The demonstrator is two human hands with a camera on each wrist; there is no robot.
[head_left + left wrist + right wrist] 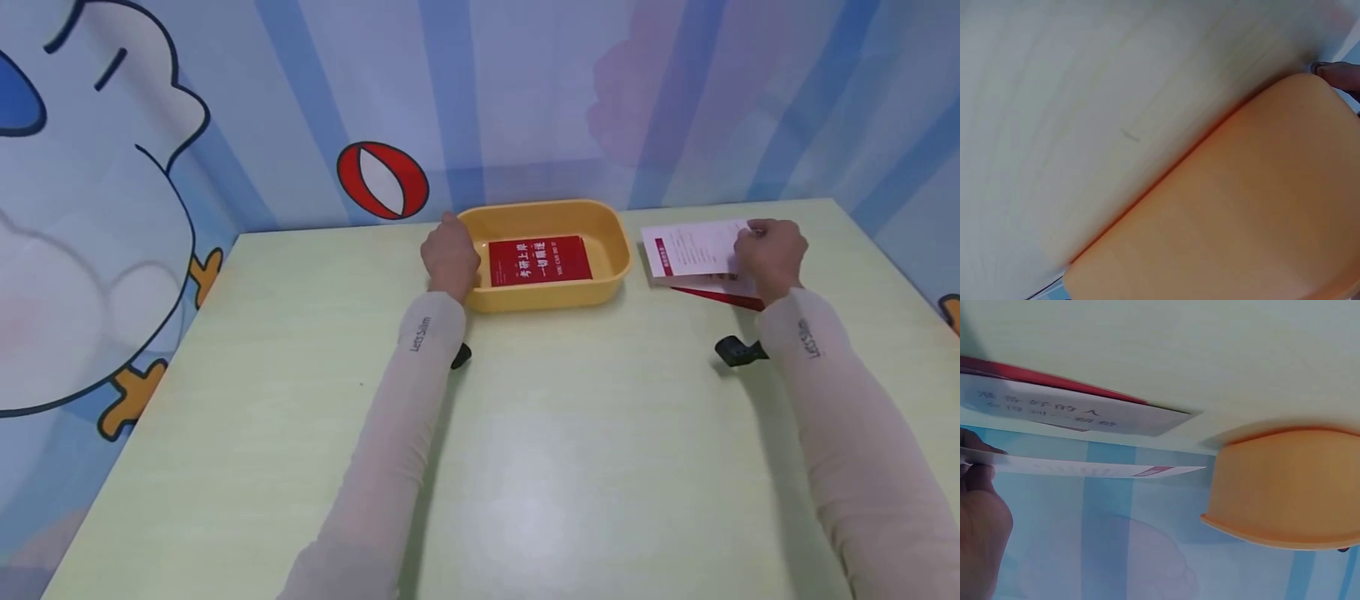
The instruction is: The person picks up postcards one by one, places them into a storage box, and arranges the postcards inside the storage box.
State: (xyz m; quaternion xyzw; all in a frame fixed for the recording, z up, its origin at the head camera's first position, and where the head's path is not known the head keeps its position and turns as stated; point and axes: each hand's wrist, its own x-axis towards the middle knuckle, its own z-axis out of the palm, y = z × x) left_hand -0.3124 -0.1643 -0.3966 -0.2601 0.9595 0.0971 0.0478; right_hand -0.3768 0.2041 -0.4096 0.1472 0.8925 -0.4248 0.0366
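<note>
At the table's far side, my left hand [452, 257] grips the left end of a yellow plastic basin [555, 297]. The thumb [1338, 75] shows at the basin's corner in the left wrist view. Inside the basin lies a red card [540, 260] with white lettering. To the right, my right hand [772, 257] pinches a white printed card [701, 247] by its right end. The right wrist view shows this card raised above another white card [1054, 403] with dark writing, which lies over a red card [1085, 385] on the table.
The pale wooden table [300, 375] meets a blue striped backdrop [525, 108] with cartoon figures behind the basin. Another cartoon-printed panel [90, 250] stands along the left edge. Black wrist-camera parts [738, 351] stick out from the sleeves.
</note>
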